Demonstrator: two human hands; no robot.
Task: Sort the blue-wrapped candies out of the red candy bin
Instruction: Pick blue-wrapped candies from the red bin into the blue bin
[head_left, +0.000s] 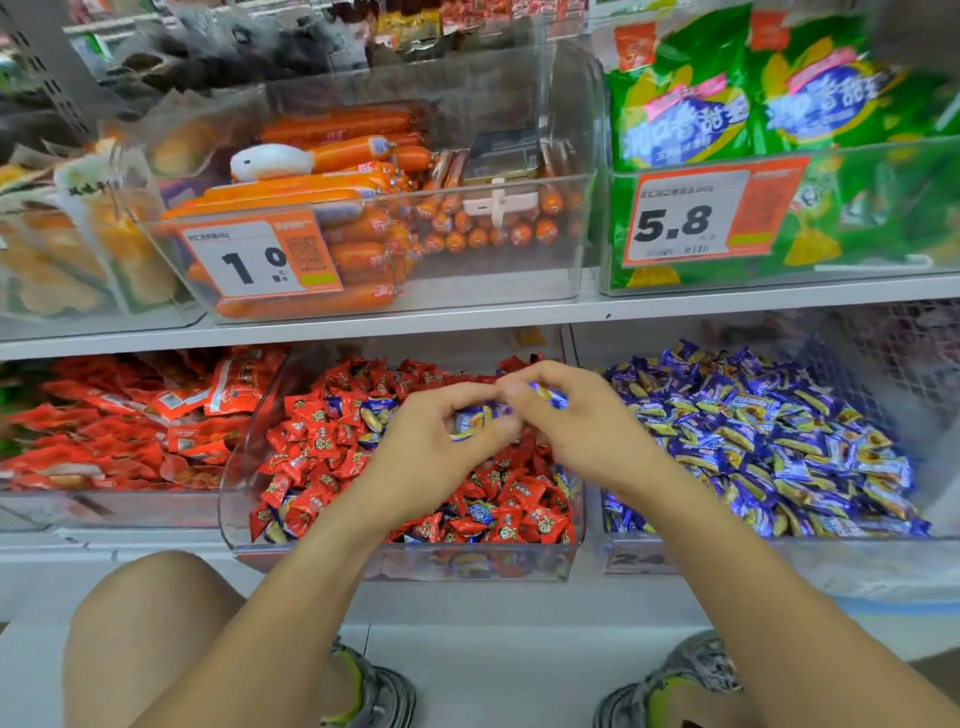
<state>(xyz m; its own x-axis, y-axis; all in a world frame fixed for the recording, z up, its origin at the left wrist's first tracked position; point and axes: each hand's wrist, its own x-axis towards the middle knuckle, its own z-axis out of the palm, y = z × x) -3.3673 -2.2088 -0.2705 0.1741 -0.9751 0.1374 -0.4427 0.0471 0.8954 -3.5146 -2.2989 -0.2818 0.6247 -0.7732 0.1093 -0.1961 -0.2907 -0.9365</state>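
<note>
On the low shelf, in the middle, sits a clear red candy bin (231, 499). It is full of red-wrapped candies (317, 441), and a few blue-wrapped candies (376, 413) are mixed in with them. Both hands are over this bin, close together, fingertips almost touching.

The left hand (431, 441) has its fingers curled, and a blue candy (470, 423) shows inside the curl, held between thumb and fingers. The right hand (576, 421) pinches another blue candy (550, 396) with its thumb and first fingers pressed together on it. This candy pokes out just past the fingertips, above the back of the red bin.

Just to the right stands a second clear bin (883, 551). It is piled with blue and yellow wrapped candies (753, 436). To the left is a bin of flat red packets (130, 415).

On the shelf above, a clear box (587, 239) holds orange sausages (332, 150), long ones at the back and small ones at the front. A price tag (260, 260) on it shows a 1 and a 0. Beside it on the right, a box holds green snack bags (753, 88) with a tag (696, 218) that says 5.8. At the far left is a box with pale yellow packs (67, 249).

Down below, the person's knee (145, 613) and two grey shoes (374, 691) show on the pale floor.
</note>
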